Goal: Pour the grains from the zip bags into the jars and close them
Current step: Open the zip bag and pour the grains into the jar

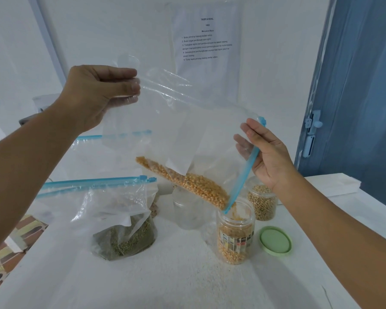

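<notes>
A clear zip bag (187, 130) with a blue zipper strip hangs tilted over an open plastic jar (235, 237). My left hand (100, 94) pinches the bag's bottom corner, raised high. My right hand (265, 152) holds the blue zipper edge at the bag's mouth. Yellow corn kernels (198, 186) slide down the bag's low edge and fall into the jar, which is partly filled. The jar's green lid (275, 240) lies on the table to its right.
A zip bag of green grains (123, 237) stands front left, with another zip bag (87, 150) behind it. An empty clear jar (187, 210) and a jar of soybeans (262, 204) stand at the back of the white table (165, 282). A blue door (366, 108) is at right.
</notes>
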